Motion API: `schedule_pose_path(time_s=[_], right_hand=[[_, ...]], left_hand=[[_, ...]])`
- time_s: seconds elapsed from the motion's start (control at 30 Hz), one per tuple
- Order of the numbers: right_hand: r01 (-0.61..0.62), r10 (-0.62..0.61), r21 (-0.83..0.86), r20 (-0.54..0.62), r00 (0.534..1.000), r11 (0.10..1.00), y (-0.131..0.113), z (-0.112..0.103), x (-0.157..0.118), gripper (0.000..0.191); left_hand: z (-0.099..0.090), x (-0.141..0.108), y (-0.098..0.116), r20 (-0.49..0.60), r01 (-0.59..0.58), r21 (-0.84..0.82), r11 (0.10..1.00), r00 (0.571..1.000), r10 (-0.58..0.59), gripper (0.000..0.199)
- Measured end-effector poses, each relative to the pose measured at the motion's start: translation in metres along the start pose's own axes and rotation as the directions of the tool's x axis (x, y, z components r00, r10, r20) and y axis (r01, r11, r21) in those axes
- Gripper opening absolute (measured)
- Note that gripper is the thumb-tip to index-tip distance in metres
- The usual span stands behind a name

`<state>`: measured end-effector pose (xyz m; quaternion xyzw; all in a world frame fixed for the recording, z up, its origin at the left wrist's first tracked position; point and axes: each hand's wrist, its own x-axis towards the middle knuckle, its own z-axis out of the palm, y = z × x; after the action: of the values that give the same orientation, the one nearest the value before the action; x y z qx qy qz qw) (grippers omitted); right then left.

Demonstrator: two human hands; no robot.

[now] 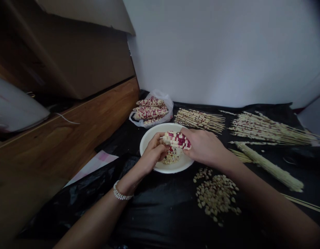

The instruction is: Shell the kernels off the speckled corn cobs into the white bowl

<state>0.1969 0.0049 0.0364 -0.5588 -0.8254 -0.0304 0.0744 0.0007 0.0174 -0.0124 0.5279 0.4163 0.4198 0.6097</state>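
Observation:
An ear of corn [177,140], patterned in cream and dark red, lies level over a white bowl [147,136]. My right hand [201,143] is wrapped round its right end. At the other end, where the cob looks bare, my left hand [156,148] is closed with its fingers curled against it; the fingertips are partly hidden. Loose corn kernels [170,157], yellowish with some red ones, lie in the bottom of the bowl beneath the ear.
Behind the bowl, a plastic bag [170,103] holds several ears of corn [151,112]. Skewers threaded with kernels [196,119] lie on black sheeting [160,204], with another bundle [263,128] farther right. A stripped cob [274,167] and a kernel pile [217,195] lie right. A cardboard box [92,58] stands left.

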Motion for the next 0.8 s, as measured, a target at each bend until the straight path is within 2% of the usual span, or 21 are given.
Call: schedule_pose_path(time_s=[0.17, 0.27, 0.37, 0.63, 0.8], right_hand=[[-0.005, 0.005, 0.012, -0.014, 1.0, 1.0, 0.003, 0.003, 0.001, 0.041], [0.009, -0.009, 0.005, -0.026, 1.0, 1.0, 0.002, 0.003, 0.0, 0.041], [0.005, -0.005, 0.001, -0.032, 0.999, 1.0, 0.001, 0.003, 0.0, 0.041], [0.036, -0.035, 0.048, -0.027, 0.999, 0.998, 0.0, 0.0, -0.002, 0.036], [0.027, -0.026, 0.043, -0.029, 0.999, 0.999, 0.0, -0.002, -0.002, 0.036]], left_hand=[[0.003, -0.003, 0.003, 0.021, -0.11, 0.04, 0.993, 0.994, 0.109, 0.042], [0.002, -0.001, -0.003, 0.037, -0.218, 0.134, 0.967, 0.976, 0.215, 0.044], [-0.002, -0.001, -0.008, 0.05, -0.279, 0.266, 0.923, 0.96, 0.275, 0.044], [-0.004, -0.003, -0.009, 0.009, -0.251, 0.367, 0.896, 0.964, 0.267, 0.036], [0.003, -0.004, 0.0, -0.03, -0.133, 0.212, 0.968, 0.989, 0.142, 0.026]])
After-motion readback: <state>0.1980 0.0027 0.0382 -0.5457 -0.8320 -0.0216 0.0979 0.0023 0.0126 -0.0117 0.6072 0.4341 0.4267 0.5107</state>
